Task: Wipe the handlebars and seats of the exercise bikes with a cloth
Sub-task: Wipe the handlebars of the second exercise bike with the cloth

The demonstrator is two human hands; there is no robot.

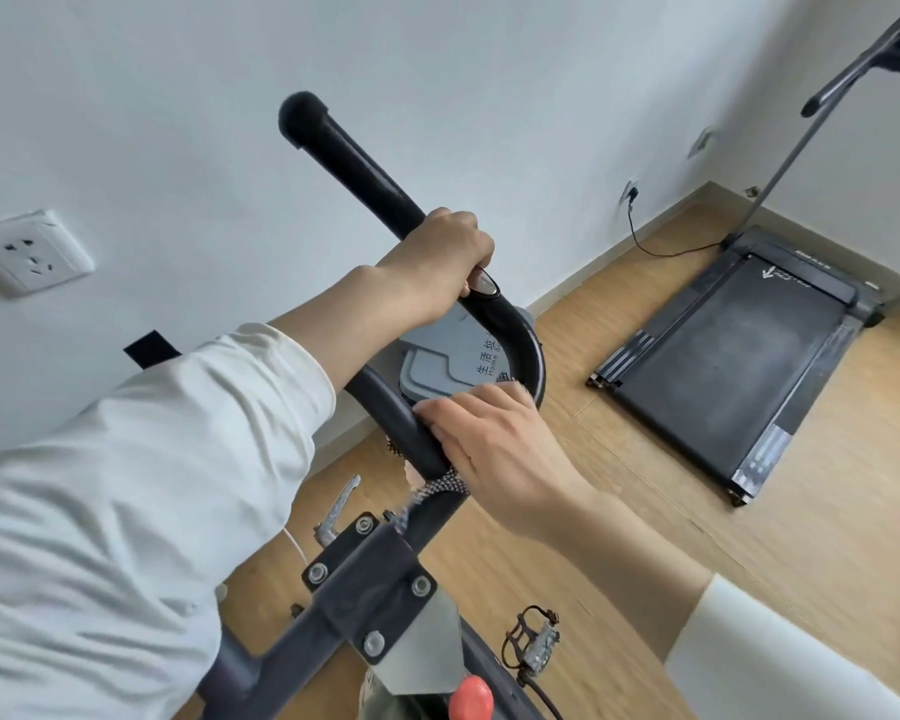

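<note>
Beside wall socket (30,254), left hand (432,267) gripping handlebar (349,158), right hand (489,449) clasping cloth (445,483) around it, treadmill (739,356) beyond

A black curved handlebar (354,163) is rising toward the far left, a checked grey cloth (445,484) wrapping its near section.

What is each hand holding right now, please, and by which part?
Left hand grips the handlebar at its upper bend; right hand holds the cloth wrapped around its lower stretch.

Pale room with exercise gear
White walls (178,96) meet a light wood floor (645,511); a black treadmill (739,366) lies flat by the corner, its cable (661,246) plugged in; a white socket (30,254) sits left.
</note>
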